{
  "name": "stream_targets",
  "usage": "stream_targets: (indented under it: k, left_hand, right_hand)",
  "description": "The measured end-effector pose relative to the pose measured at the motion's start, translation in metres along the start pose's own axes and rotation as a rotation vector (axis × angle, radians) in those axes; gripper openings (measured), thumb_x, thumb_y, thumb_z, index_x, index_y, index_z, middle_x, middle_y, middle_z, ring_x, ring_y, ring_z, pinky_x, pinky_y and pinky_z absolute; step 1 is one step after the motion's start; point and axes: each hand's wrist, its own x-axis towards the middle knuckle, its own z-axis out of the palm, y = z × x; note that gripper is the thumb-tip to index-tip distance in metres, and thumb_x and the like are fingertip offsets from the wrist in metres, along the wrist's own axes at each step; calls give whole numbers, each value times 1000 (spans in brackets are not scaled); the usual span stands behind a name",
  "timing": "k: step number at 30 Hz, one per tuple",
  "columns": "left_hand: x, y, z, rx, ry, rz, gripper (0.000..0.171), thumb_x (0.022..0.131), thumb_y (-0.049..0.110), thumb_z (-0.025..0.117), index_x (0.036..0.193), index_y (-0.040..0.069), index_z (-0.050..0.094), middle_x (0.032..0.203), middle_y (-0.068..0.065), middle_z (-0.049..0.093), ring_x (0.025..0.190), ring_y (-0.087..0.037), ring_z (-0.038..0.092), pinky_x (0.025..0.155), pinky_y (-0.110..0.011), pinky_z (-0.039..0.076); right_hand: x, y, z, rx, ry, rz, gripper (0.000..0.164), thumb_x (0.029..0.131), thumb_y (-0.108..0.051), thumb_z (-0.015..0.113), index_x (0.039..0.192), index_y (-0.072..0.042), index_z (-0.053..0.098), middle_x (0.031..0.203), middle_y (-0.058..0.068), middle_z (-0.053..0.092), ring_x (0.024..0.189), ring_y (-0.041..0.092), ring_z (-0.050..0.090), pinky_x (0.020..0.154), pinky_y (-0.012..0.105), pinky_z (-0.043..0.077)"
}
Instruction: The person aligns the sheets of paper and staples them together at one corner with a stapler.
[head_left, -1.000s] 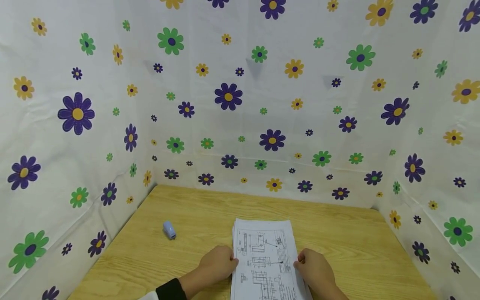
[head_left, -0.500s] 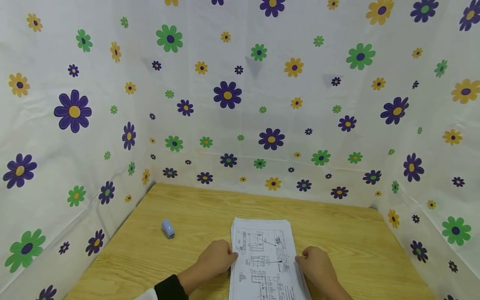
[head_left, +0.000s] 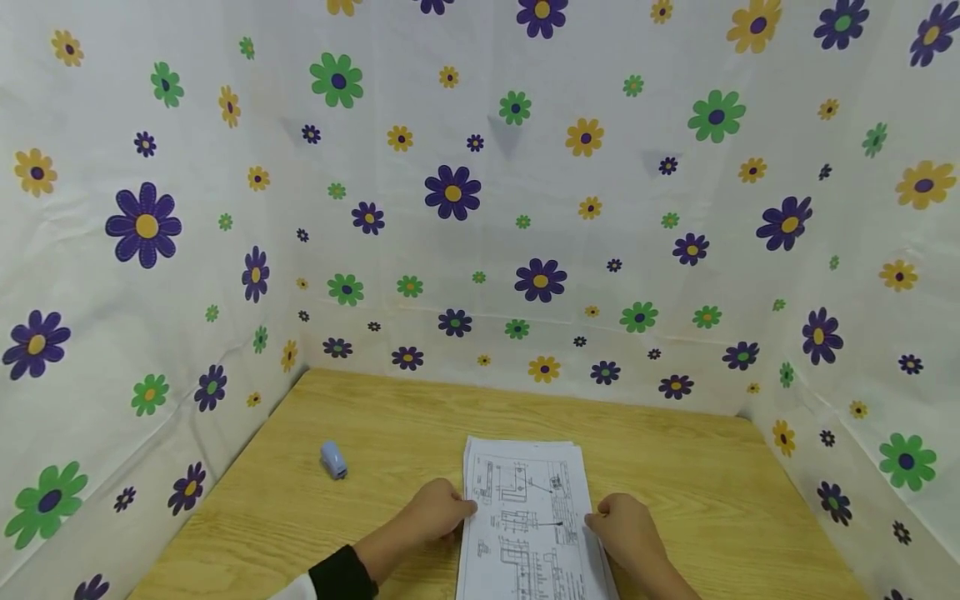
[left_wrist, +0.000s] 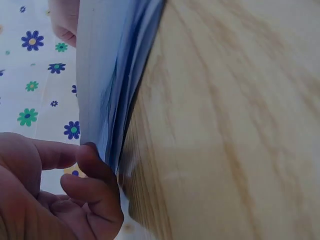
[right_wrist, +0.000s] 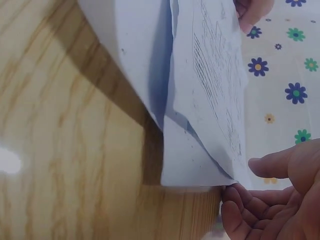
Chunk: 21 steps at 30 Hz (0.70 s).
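Note:
A stack of white papers [head_left: 525, 517] with technical drawings printed on the top sheet stands between both hands at the front of the wooden table. My left hand [head_left: 432, 510] pinches its left edge, thumb on top; in the left wrist view, the index finger and thumb of the left hand [left_wrist: 65, 185] meet at the sheets' corner. On the opposite edge is my right hand [head_left: 628, 533], its thumb over the margin. The right wrist view has the fingers of the right hand [right_wrist: 280, 200] curled under the corner of the papers [right_wrist: 200, 165], where sheets fan apart.
A small light-blue stapler-like object [head_left: 333, 460] lies on the wooden table [head_left: 390, 417] to the left of the papers. Flower-printed white curtains [head_left: 480, 242] enclose the table at the back and both sides.
My left hand has shifted slightly up along the stack's left edge, and the right hand a little up its right edge. The papers stay almost in place; the head view sways slightly.

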Motion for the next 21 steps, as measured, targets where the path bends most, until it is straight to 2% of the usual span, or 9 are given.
stream_targets:
  k: [4,6,10,14,21]
  left_hand:
    - [3,-1,-1,-127,-22,-115,37,98,27,65,66,9,60,56,0,52,48,-10,45,44,-21,33]
    - [4,-1,-2,-177,-36,-157,42,98,29,64,60,12,57,52,2,49,46,-9,41,42,-21,31]
    - [5,-4,-3,-275,-59,-210,42,97,30,65,60,15,53,52,4,45,47,-7,39,43,-20,29]
    - [5,-4,-4,-321,-71,-224,40,96,30,66,61,16,52,54,5,45,48,-6,39,44,-19,28]
    - [2,-1,-4,-335,-77,-196,41,96,28,66,60,15,51,52,5,43,45,-6,36,42,-19,28]
  right_hand:
    - [1,1,1,18,-20,8,33,88,-17,76,106,9,70,101,18,72,85,24,65,74,42,57]
    - [1,1,2,25,-31,16,33,87,-18,76,106,9,70,100,17,72,85,24,64,72,40,56]
    - [1,1,2,53,-58,37,31,88,-18,76,103,8,69,94,13,70,80,22,63,67,36,55]
    - [3,0,3,80,-79,56,30,88,-19,76,101,8,69,90,12,69,78,21,64,66,35,55]
    - [7,-3,6,137,-91,64,29,87,-17,76,99,8,69,89,11,68,78,22,62,66,35,53]
